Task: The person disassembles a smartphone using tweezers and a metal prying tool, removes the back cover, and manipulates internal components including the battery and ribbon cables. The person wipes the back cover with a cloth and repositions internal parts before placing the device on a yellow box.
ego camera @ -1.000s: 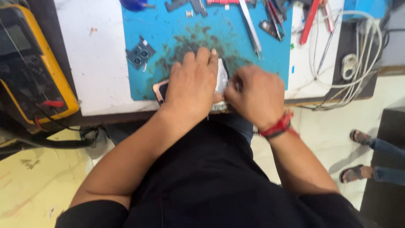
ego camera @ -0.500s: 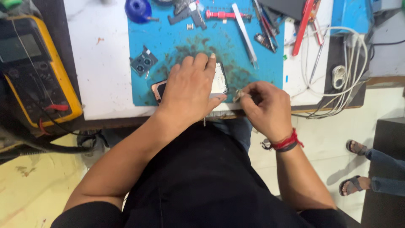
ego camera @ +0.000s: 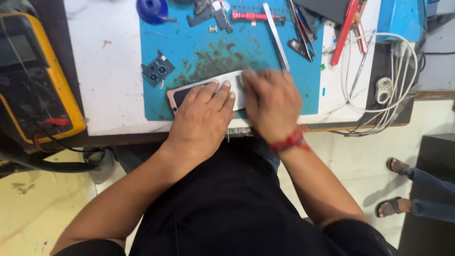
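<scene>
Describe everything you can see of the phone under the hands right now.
The phone lies flat on the blue mat near the bench's front edge, long side across. It looks slim, with a pinkish frame, dark at its left end, pale toward the right. The left hand presses on its middle; the blurred right hand covers its right end.

Stained blue mat (ego camera: 199,42), yellow multimeter (ego camera: 57,85), red wristband (ego camera: 289,141).
</scene>
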